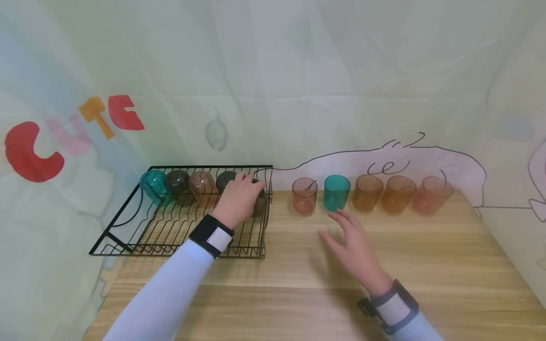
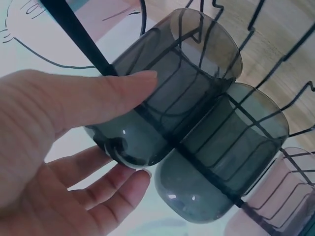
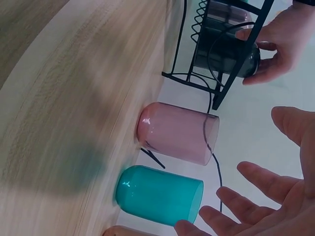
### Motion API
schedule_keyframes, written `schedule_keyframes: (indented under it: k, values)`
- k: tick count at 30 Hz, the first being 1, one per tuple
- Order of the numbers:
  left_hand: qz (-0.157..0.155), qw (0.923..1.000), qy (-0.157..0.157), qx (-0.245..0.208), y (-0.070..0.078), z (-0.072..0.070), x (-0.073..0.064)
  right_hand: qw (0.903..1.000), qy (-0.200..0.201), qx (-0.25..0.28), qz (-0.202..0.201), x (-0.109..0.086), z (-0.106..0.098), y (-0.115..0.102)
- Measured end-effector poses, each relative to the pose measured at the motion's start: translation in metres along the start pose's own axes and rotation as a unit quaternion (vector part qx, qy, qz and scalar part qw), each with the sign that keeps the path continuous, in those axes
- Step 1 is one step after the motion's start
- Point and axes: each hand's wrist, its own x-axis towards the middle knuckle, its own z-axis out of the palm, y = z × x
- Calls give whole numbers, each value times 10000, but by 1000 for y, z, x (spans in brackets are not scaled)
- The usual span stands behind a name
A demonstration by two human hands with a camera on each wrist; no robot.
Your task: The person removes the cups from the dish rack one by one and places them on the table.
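My left hand (image 1: 238, 201) is at the right end of the black wire dish rack (image 1: 175, 254). Its thumb and fingers hold a dark grey see-through cup (image 2: 133, 135), upside down in the rack with its rounded base up. Beside that cup sits another dark grey cup (image 2: 192, 191). Over the wooden table, my right hand (image 1: 356, 246) has its fingers spread and nothing in them. Its fingertips are close to an upright teal cup (image 1: 336, 194), overlapping it in the right wrist view. A pink cup (image 1: 304, 196) stands left of the teal one.
Further left in the rack are a pink cup (image 1: 202, 187), a dark cup (image 1: 177, 184) and a teal cup (image 1: 152, 185), all upside down. Several amber and reddish cups (image 1: 398, 195) continue the upright row to the right. A printed curtain (image 1: 273, 94) hangs behind the table (image 1: 298, 270).
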Motion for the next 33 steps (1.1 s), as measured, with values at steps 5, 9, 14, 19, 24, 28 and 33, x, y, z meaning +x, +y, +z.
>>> schedule_keyframes:
  k: [5,9,14,19,24,28,33]
  values:
    - [61,10000,68,14,-3,-2,-5,10000,12,-28,16,1,-1,-1]
    - [-16,9996,107,-244,-5,-5,-11,10000,64,-21,8,1,-1,-1]
    - [-21,9982,457,-388,-5,-12,-21,10000,78,-13,-41,2,-3,-2]
    - [-51,9965,785,-298,-4,-23,-27,10000,68,22,-16,3,-5,-4]
    - [-358,9916,1169,-411,-3,-33,-36,9999,90,66,-41,2,-5,-6]
    - [-665,9832,1636,-465,0,-38,-45,9997,172,132,-108,1,-4,-6]
    - [-1045,9659,2240,-773,10,-41,-52,9993,288,181,-148,1,-5,-6]
